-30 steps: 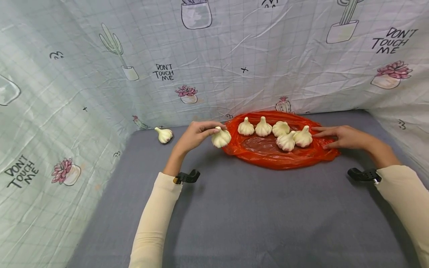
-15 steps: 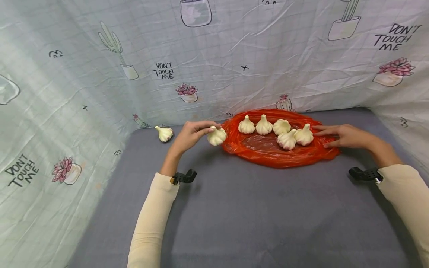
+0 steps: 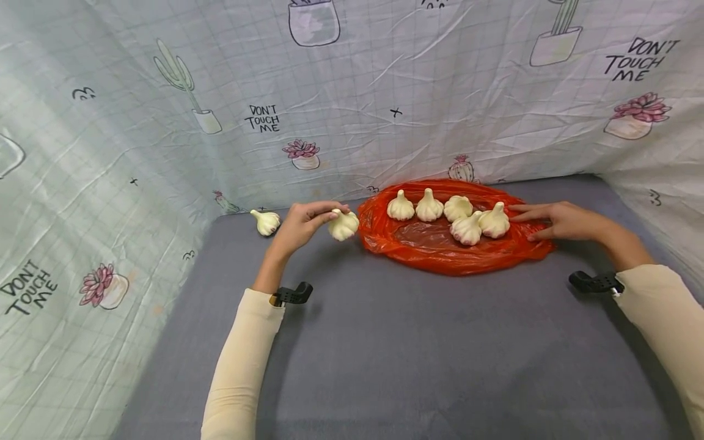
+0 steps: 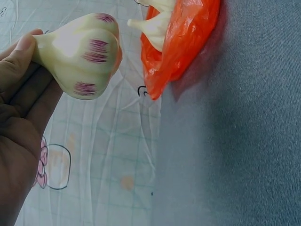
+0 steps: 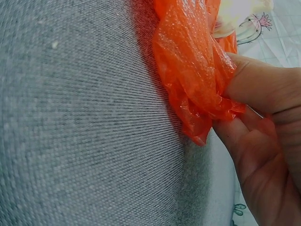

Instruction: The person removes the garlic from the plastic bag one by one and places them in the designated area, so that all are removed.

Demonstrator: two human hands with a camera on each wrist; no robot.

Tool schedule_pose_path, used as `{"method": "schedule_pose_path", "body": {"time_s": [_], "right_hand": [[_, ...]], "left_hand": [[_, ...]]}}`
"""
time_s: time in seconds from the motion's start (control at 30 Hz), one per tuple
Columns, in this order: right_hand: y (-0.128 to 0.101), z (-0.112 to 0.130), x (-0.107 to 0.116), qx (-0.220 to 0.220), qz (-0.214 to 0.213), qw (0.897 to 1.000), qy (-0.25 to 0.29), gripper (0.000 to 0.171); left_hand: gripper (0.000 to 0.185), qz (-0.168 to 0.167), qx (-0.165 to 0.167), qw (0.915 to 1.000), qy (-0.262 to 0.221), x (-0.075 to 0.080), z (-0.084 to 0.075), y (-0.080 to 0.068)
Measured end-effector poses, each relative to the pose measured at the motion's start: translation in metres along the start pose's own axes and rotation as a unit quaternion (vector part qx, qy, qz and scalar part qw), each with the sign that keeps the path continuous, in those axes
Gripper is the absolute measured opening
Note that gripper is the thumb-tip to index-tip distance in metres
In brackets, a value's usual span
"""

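Note:
My left hand [image 3: 302,225] pinches a garlic bulb [image 4: 87,56] by its stem, just left of a red plastic bag [image 3: 440,264]. Pale with purple streaks, the bulb hangs above the table with its base turned away from the fingers. Inside the open, rolled-down bag sit several more garlic bulbs [image 3: 429,206]. At the bag's right end, my right hand [image 3: 566,221] holds the rim; in the right wrist view the thumb and fingers pinch the crumpled red plastic [image 5: 188,61]. Another garlic bulb [image 3: 266,223] lies on the table left of my left hand.
The table has a grey cloth [image 3: 418,354]. Behind it and along the sides hangs a pale printed curtain [image 3: 352,91], close to the bag's back edge. Black camera mounts [image 3: 294,293] are strapped on both wrists.
My left hand has moved left with the garlic bulb, from the bag's left edge to a small gap away from it. The right hand stays at the bag's rim.

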State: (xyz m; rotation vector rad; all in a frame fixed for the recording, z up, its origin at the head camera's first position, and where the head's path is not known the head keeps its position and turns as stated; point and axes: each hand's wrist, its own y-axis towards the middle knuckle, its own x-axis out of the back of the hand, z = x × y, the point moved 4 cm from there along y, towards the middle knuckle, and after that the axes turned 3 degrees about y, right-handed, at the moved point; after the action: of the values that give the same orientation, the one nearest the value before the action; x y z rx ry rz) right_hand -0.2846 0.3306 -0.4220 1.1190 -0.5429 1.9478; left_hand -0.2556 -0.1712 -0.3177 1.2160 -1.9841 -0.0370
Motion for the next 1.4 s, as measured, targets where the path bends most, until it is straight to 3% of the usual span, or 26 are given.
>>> {"method": "schedule_pose_path", "body": {"time_s": [0.4, 0.8, 1.07, 1.4], "right_hand": [[0.0, -0.002, 0.002, -0.01, -0.003, 1.0, 0.009, 0.048], [-0.006, -0.004, -0.006, -0.005, -0.001, 1.0, 0.009, 0.047], [-0.006, -0.005, -0.004, 0.015, -0.012, 1.0, 0.017, 0.046], [0.001, -0.001, -0.001, -0.012, 0.01, 1.0, 0.012, 0.05]], "left_hand": [[0.02, -0.022, 0.023, 0.9994, 0.013, 0.008, 0.006, 0.002], [0.022, -0.026, 0.024, 0.9993, 0.015, 0.013, 0.013, 0.005], [0.024, -0.035, 0.044, 0.9981, 0.026, 0.025, 0.05, 0.003], [0.022, -0.058, 0.069, 0.9955, 0.028, 0.047, 0.066, -0.01]]}}
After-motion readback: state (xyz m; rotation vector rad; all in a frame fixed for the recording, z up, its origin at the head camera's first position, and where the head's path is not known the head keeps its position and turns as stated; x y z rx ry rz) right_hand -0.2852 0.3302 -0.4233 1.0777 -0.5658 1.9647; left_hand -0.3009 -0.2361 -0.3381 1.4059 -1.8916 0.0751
